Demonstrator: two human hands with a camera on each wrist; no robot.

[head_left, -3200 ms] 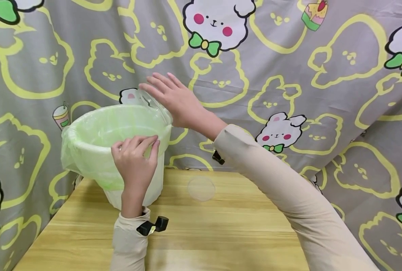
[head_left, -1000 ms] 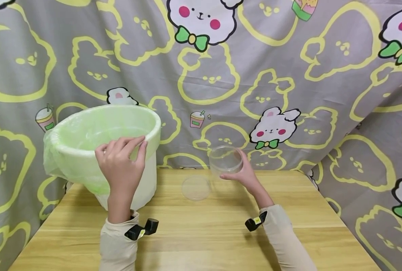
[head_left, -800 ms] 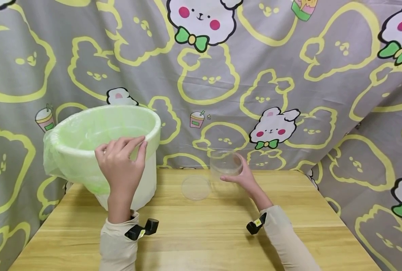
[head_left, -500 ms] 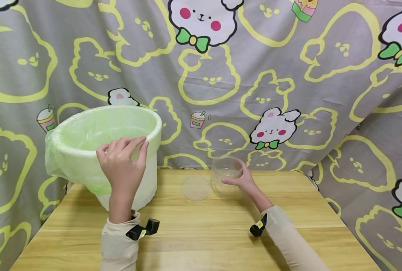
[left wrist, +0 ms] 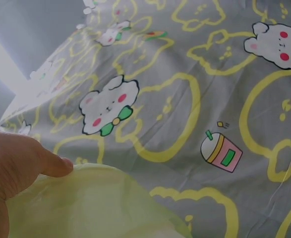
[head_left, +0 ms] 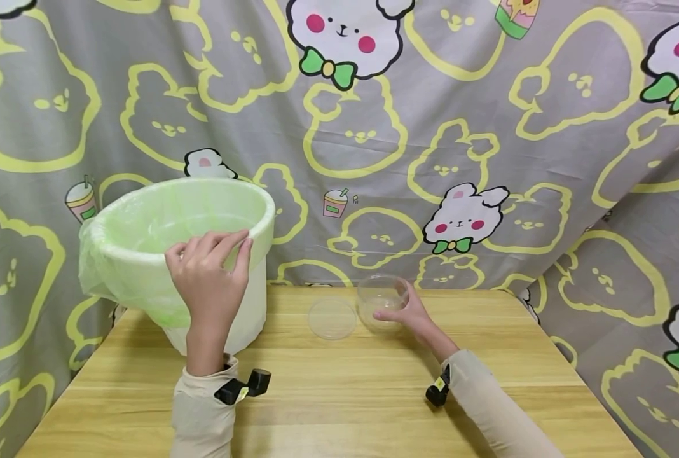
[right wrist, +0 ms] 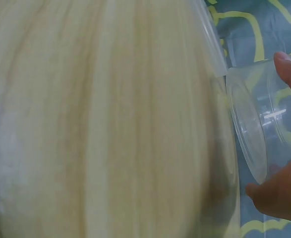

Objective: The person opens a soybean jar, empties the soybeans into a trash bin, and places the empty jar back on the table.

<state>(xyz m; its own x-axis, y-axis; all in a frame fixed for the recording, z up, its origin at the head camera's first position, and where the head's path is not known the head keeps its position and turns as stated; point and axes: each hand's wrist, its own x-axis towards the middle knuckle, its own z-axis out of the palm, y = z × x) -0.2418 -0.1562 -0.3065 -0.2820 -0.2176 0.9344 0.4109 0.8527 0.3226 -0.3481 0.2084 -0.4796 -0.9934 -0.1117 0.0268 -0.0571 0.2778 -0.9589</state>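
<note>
A white trash bin (head_left: 253, 280) with a pale green liner stands on the left of the table. My left hand (head_left: 210, 270) pinches the near right part of its lined rim. In the left wrist view the thumb (left wrist: 51, 161) lies on the pale liner edge (left wrist: 105, 188). Toward the back of the table, my right hand (head_left: 411, 312) holds a clear round plastic container (head_left: 374, 296) upright, thumb in front and fingers round its right side. The right wrist view shows the container (right wrist: 249, 124) between thumb and finger at the table's edge. It looks set on the tabletop or very close to it.
A clear round lid (head_left: 332, 319) lies flat on the wooden table (head_left: 339, 394), just left of the container. A grey patterned curtain (head_left: 368, 146) hangs behind the table. The loose liner edge (head_left: 96, 273) droops over the bin's left side.
My right hand has brought the clear container from over the bin's rim to the right, then lowered it toward the tabletop. The left hand has kept its pinch on the rim.
</note>
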